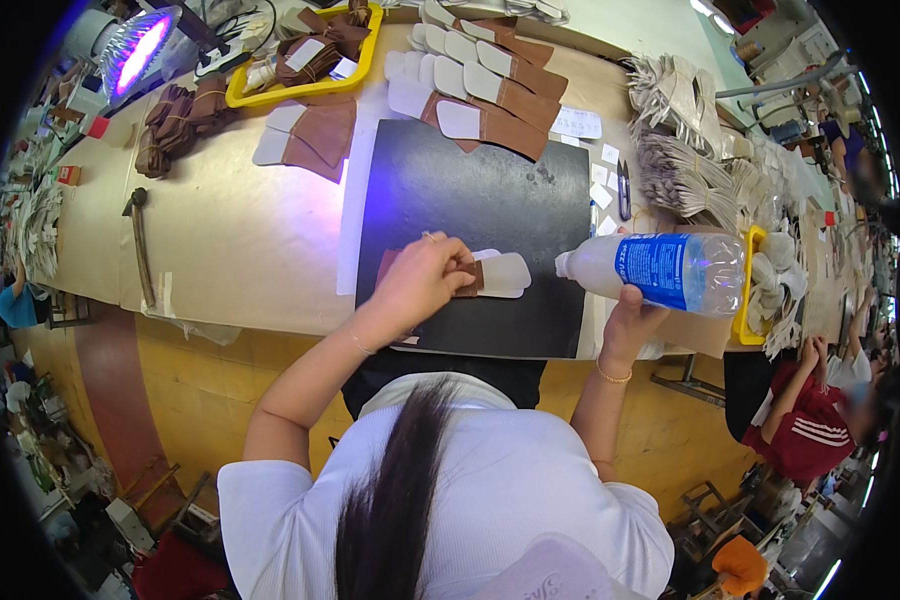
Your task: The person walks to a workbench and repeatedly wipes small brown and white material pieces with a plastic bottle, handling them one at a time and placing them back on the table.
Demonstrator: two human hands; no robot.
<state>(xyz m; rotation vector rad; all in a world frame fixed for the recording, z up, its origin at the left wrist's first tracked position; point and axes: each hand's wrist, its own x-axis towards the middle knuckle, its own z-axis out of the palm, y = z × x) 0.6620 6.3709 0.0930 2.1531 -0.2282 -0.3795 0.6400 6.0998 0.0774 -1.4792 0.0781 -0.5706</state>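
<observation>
My left hand point(425, 280) is over the black mat point(470, 190), its fingers bent and closed on a brown and beige leather-like piece point(502, 274). The beige end sticks out to the right of the fingers, with a pale layer beneath it. My palm covers most of the brown part. My right hand point(632, 322) grips a clear plastic bottle point(655, 268) with a blue label from below. The bottle lies nearly level, its neck toward the mat. Something whitish coats or fills its neck half; which of the two, I cannot tell.
Brown and beige pieces point(510, 95) lie fanned behind the mat, with another small stack point(310, 135) to the left. A yellow tray point(370, 60), a hammer point(142, 245), a lit lamp point(140, 55), thread snips point(624, 190) and pale bundles point(685, 150) surround them. A person in red sits at right.
</observation>
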